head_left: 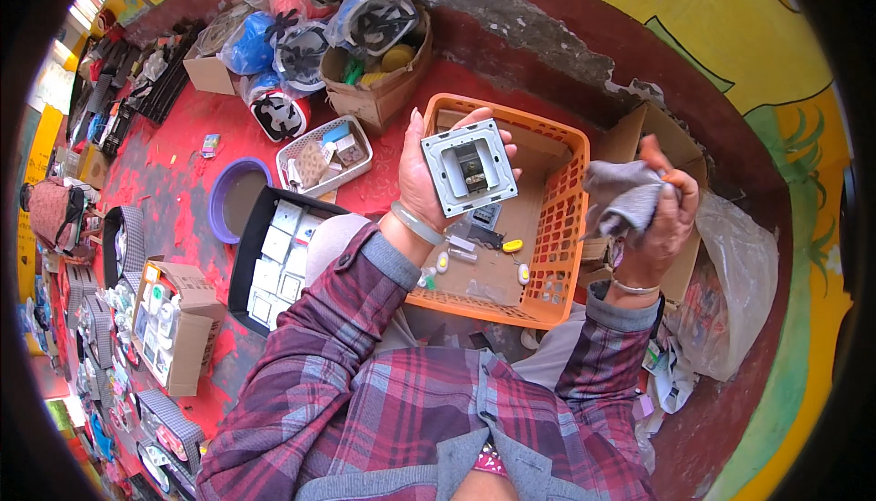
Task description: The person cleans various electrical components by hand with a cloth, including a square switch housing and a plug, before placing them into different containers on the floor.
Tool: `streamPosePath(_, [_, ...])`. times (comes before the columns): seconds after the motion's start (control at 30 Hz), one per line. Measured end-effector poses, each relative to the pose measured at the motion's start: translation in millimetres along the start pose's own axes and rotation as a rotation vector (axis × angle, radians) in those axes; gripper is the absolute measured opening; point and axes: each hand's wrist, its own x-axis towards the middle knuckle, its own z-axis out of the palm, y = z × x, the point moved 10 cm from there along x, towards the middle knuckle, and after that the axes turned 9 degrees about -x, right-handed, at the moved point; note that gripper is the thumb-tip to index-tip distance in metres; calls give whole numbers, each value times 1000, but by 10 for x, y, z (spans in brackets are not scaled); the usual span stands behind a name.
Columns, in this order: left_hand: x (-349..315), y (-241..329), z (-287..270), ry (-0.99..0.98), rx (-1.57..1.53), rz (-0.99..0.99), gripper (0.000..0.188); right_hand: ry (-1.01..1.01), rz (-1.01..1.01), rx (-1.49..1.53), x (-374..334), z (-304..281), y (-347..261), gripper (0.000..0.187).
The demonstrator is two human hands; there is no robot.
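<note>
Your left hand (422,177) holds a square white electrical wall plate (470,169), recessed side up; your right hand (666,234) grips crumpled grey cloth (624,196).

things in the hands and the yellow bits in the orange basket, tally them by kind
White square frame in left hand: 1
Grey cloth in right hand: 1
Yellow-and-white oval pieces in orange basket: 2
Yellow piece there: 1
Total: 5
</note>
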Motion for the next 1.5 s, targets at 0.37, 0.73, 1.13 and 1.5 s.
streamPosePath(0.37, [17, -14, -41, 32, 35, 1, 79, -390, 769, 307, -538, 706, 1032, 42])
streamPosePath(0.73, [-2, -44, 19, -10, 126, -1, 83, -666, 796, 283, -691, 920, 625, 37])
streamPosePath(1.13, [-33, -208, 88, -65, 272, -28, 88, -463, 337, -292, -568, 971, 389, 9])
streamPosePath(1.5, [-37, -257, -9, -69, 340, -18, 88, -634, 10, -534, -650, 1133, 204, 23])
